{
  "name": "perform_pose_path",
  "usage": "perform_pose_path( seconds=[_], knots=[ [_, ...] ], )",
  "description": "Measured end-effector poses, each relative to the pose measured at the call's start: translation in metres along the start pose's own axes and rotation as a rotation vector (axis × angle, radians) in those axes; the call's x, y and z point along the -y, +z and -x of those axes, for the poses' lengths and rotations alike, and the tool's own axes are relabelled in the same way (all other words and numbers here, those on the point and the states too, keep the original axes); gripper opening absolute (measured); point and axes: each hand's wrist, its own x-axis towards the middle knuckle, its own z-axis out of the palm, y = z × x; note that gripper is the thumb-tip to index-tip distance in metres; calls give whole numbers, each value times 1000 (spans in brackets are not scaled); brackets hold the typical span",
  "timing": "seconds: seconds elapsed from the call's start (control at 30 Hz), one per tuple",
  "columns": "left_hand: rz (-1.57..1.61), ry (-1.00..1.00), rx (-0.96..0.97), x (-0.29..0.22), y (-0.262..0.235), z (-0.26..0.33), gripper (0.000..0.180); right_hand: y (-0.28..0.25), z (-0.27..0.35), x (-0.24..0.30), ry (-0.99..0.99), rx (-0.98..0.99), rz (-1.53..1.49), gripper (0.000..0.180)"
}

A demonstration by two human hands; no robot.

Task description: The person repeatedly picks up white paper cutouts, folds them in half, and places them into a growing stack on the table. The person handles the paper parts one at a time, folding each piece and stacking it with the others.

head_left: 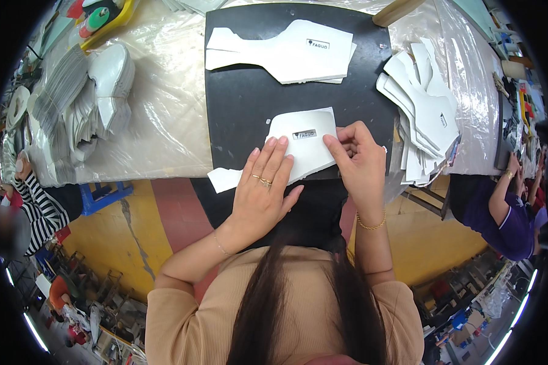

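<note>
A white cut-out panel (313, 121) with a small dark printed label lies at the near edge of a black board (236, 115). My left hand (256, 198) rests on it, fingers stretched flat across its lower left part. At the panel's right edge my right hand (360, 158) pinches it between thumb and curled fingers. The panel's narrow end shows to the left of my left hand; its middle is hidden beneath that hand. Farther up the board lie similar white panels (280, 52), one over another, the top one with the same kind of label.
Right of the board spreads a loose pile of white panels (429, 103). Tied bundles of white pieces (112, 85) stand on the plastic-covered table (164, 91) at left, near a yellow tray (112, 27). A wooden handle (399, 11) juts over the board's far right corner. People sit at both sides.
</note>
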Motion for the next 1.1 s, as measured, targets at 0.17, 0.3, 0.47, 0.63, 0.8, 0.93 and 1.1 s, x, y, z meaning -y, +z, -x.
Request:
perform_pose_path(
  seconds=[0.17, 0.3, 0.47, 0.63, 0.8, 0.93, 1.1],
  knots=[
    [-53, 1, 20, 4, 5, 10, 79, -2, 0, 1, -49, 43, 21, 20],
    [-127, -9, 27, 3, 5, 12, 83, -1, 0, 0, -41, 53, 25, 20],
    [-220, -31, 69, -4, 3, 10, 87, -1, 0, -2, -60, 45, 33, 20],
    [-314, -53, 61, -9, 7, 7, 90, 0, 0, 1, -66, 37, 43, 18],
    [-347, -48, 31, -10, 9, 5, 90, 3, 0, 3, -97, 7, 57, 16],
    [-369, -51, 75, -12, 6, 3, 87, 6, 1, 2, -139, -15, 97, 15],
    [-407, -44, 84, -14, 5, 0, 86, 8, 1, 0, -189, -30, 140, 13]
  ],
)
